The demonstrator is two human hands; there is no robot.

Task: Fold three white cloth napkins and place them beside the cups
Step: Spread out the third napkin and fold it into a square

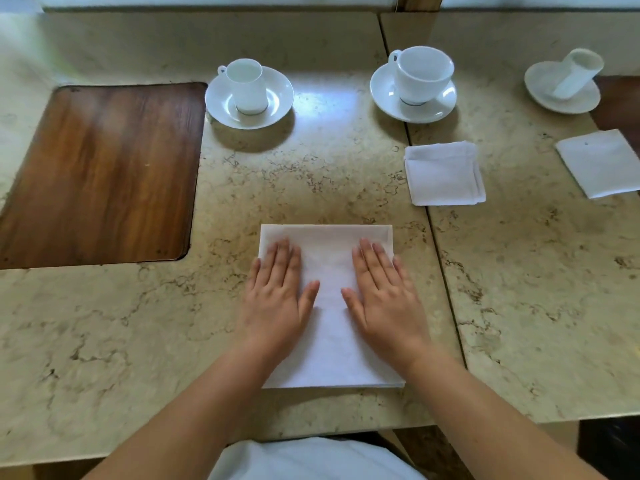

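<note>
A white napkin [329,317] lies folded into a tall rectangle on the marble table in front of me. My left hand [277,299] presses flat on its left side and my right hand [384,299] presses flat on its right side, fingers straight. A small folded napkin [445,173] lies below the middle cup [420,76]. Another folded napkin [601,162] lies below the right cup [576,72]. The left cup [246,86] stands on its saucer with no napkin near it.
A dark wooden inlay [100,174] fills the table's left part. A seam [429,209] runs between two marble slabs. Each cup stands on a white saucer [414,109]. The table's near edge [311,445] is close to my body.
</note>
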